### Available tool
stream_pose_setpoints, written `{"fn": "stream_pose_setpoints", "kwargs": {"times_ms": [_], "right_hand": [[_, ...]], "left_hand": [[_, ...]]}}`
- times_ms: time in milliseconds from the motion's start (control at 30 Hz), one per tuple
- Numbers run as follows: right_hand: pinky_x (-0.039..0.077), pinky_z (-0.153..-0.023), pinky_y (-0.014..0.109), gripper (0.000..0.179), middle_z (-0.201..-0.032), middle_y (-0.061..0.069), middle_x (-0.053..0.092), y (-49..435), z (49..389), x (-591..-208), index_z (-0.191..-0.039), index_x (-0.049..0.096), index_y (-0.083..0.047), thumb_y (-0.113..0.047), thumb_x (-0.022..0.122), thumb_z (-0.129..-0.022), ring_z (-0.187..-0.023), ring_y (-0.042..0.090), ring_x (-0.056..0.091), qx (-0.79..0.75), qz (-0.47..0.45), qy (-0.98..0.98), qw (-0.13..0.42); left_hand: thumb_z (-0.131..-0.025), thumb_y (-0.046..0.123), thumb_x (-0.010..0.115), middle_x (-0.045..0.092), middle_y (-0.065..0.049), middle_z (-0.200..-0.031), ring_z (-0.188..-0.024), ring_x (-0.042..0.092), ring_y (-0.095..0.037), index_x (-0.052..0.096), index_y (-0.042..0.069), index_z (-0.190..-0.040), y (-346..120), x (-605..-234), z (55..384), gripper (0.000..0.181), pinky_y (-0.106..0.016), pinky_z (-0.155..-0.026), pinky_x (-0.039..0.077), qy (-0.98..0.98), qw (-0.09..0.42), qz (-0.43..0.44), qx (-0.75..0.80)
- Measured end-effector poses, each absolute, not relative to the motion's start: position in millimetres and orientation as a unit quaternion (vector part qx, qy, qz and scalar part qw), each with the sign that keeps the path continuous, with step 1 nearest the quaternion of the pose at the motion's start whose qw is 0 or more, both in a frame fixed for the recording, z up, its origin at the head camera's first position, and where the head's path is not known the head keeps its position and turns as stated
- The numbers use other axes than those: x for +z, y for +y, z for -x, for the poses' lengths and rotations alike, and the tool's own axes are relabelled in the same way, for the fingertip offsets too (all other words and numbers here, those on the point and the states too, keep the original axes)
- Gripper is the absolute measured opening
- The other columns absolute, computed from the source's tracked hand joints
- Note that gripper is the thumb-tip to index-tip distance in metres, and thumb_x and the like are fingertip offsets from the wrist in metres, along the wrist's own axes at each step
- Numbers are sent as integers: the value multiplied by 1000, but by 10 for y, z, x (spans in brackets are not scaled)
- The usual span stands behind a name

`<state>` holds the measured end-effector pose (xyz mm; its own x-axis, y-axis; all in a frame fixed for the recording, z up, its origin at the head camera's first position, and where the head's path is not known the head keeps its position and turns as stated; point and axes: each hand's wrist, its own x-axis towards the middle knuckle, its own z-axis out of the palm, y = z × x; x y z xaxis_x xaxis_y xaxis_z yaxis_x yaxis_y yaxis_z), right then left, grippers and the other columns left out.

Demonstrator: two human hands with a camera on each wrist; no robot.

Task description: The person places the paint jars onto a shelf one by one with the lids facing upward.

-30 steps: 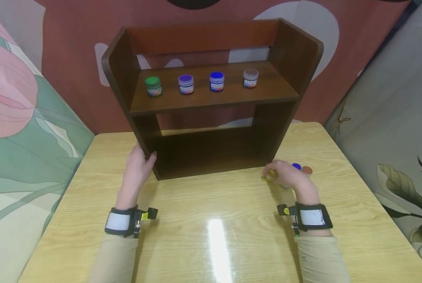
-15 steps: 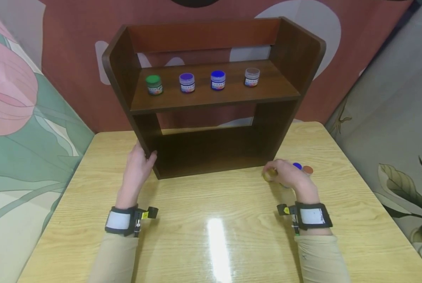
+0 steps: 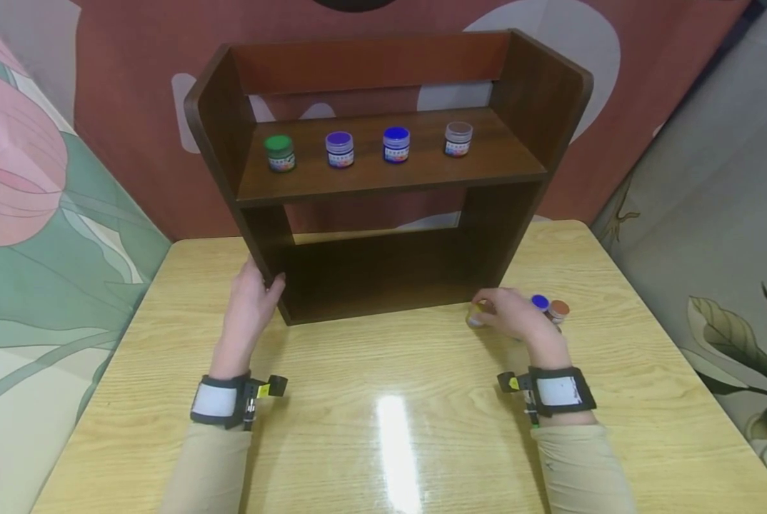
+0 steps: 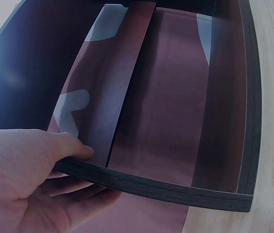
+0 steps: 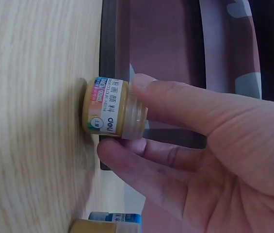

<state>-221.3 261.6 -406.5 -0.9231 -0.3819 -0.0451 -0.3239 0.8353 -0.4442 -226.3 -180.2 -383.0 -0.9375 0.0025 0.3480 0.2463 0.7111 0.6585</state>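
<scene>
My left hand [image 3: 250, 307] grips the edge of the brown wooden shelf's left side panel. In the left wrist view, its thumb lies on the inner face of the shelf [image 4: 175, 193] and the other fingers are on the outer side. At the shelf's lower right front corner, my right hand [image 3: 515, 314] pinches a small ochre paint jar [image 5: 103, 109] near its clear lid, thumb on one side and fingers on the other. The jar is upright, at or just above the tabletop; whether it touches I cannot tell. My hand partly covers it in the head view.
On the upper shelf board stand a green jar [image 3: 280, 154], a purple-lidded jar [image 3: 340, 150], a blue-lidded jar [image 3: 396, 145] and a clear-lidded jar [image 3: 458, 140]. Right of my right hand, a blue-lidded jar [image 3: 540, 303] and a brown-lidded jar [image 3: 558, 310] are on the table [image 3: 332, 414].
My right hand has shifted slightly left with the ochre jar, showing more of the brown-lidded jar behind it. My left hand keeps its hold on the shelf panel.
</scene>
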Motion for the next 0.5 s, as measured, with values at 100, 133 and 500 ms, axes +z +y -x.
{"fn": "stream_pose_setpoints", "kwargs": {"times_ms": [100, 133, 500], "right_hand": [[48, -65, 38, 28, -76, 2, 62, 2598, 2226, -4085, -113, 68, 3, -15, 76, -92, -69, 20, 55, -219, 184, 956, 71], [48, -65, 38, 30, -77, 2, 62, 2593, 2228, -4090, -114, 68, 3, -15, 76, -92, -69, 20, 55, -219, 181, 956, 74], [52, -70, 41, 35, -84, 6, 65, 2570, 2240, -4094, -118, 67, 3, -17, 77, -92, -75, 23, 59, -227, 164, 956, 91]], "left_hand": [[-99, 5, 59, 57, -35, -119, -105, 62, -50, 45, -13, -130, -1801, -3829, 2265, 38, -59, -82, 56, -910, 163, 67, -375], [-99, 5, 59, 57, -35, -119, -105, 62, -50, 45, -13, -130, -1801, -3828, 2264, 38, -59, -82, 56, -910, 163, 66, -376], [-99, 3, 60, 57, -35, -119, -108, 61, -50, 45, -13, -129, -1803, -3832, 2267, 37, -60, -85, 54, -909, 165, 70, -376]]}}
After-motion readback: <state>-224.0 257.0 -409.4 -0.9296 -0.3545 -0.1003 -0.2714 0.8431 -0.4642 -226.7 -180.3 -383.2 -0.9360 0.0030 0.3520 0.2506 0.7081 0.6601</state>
